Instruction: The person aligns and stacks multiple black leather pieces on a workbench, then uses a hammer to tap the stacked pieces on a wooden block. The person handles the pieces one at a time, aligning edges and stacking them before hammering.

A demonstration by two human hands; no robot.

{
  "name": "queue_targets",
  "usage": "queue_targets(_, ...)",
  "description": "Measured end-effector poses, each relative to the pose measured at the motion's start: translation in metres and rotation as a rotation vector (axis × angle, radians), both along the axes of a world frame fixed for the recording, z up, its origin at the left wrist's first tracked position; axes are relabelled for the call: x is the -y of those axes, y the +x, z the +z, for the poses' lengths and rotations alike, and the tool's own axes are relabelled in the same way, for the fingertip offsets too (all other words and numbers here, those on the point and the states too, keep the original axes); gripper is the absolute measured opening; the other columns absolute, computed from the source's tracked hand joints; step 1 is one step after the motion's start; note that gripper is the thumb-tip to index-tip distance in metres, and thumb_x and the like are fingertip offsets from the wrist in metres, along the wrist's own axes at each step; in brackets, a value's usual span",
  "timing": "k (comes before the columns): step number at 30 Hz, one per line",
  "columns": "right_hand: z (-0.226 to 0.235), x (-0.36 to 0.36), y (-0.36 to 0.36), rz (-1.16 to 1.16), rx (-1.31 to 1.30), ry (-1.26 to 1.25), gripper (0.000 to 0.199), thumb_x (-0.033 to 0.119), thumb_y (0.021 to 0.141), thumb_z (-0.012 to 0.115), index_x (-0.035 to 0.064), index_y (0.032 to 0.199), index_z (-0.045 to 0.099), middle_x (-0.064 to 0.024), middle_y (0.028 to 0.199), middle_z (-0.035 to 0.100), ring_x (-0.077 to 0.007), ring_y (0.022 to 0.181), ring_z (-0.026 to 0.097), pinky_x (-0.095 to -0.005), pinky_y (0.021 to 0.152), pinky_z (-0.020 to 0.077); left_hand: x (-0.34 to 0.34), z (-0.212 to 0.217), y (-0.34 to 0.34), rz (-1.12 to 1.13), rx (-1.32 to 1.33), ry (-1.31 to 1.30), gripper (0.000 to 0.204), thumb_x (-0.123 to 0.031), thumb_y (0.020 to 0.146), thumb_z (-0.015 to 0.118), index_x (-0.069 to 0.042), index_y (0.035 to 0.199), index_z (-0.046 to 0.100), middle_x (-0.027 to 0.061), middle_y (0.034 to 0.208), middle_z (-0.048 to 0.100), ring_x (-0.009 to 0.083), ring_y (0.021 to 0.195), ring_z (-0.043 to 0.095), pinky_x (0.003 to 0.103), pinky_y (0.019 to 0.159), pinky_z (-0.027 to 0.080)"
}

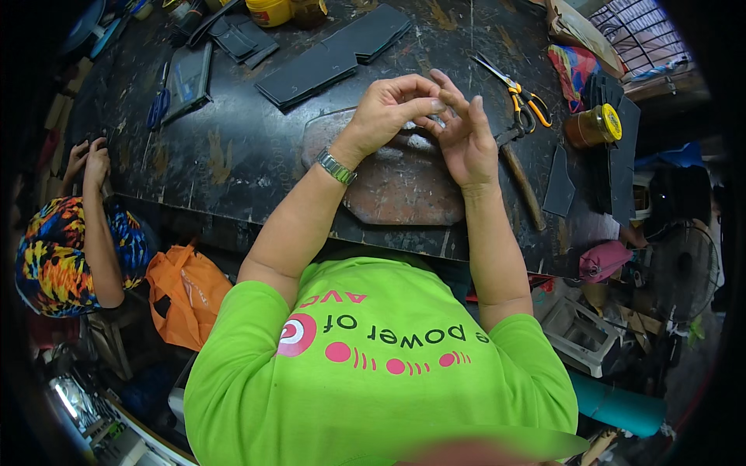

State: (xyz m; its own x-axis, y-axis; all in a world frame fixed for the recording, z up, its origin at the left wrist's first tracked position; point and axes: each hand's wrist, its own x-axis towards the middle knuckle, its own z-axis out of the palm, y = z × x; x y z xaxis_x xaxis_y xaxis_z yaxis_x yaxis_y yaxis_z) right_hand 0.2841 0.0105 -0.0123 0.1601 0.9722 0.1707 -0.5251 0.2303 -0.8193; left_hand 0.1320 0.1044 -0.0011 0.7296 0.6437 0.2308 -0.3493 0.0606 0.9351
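Observation:
Above a worn brown slab [404,190] on the dark table, my two hands meet at the fingertips. My left hand [388,113], with a metal watch [336,166] on its wrist, is closed in a pinch; whatever lies between thumb and fingers is too small to make out. Its fingertips touch or nearly touch those of my right hand [469,140], whose fingers are apart and slightly bent, palm turned toward the left hand. Light grey patches [416,141] show on the slab beneath them. A hammer with a wooden handle [524,186] lies just right of the slab, near orange-handled scissors [538,107].
Stacked dark sheet pieces [330,70] lie beyond my hands. Blue-handled scissors [158,109] are at the left. A yellow-lidded jar [592,126] and a dark cut piece [559,182] sit right. Another person's hands [87,165] are at the left table edge, beside an orange bag [186,291].

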Motion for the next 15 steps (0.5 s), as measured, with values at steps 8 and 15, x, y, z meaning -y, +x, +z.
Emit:
queue_targets(8, 0.012, 0.003, -0.001, -0.089, 0.02, -0.124, 0.068, 0.053, 0.105, 0.049, 0.0062, 0.154, 0.043, -0.02, 0.161, 0.031, -0.0267, 0.13, 0.051, -0.0391, 0.093, 0.0523, 0.001, 0.008, -0.008, -0.192, 0.249, 0.049, 0.008, -0.01, 0.095, 0.07, -0.003, 0.099, 0.07, 0.0028, 0.101, 0.07, 0.0121, 0.096, 0.067, 0.031, 0.091, 0.054)
queue_targets(15, 0.003, -0.001, 0.005, -0.538, 0.859, 0.051, 0.057, 0.003, 0.09, 0.067, 0.0237, 0.144, 0.061, -0.0146, 0.157, 0.038, -0.0264, 0.13, 0.051, -0.0371, 0.1, 0.0491, -0.01, -0.005, 0.0, 0.291, -0.119, 0.196, 0.019, -0.011, 0.095, 0.072, 0.002, 0.107, 0.077, 0.0096, 0.101, 0.078, 0.014, 0.093, 0.072, 0.028, 0.089, 0.056)
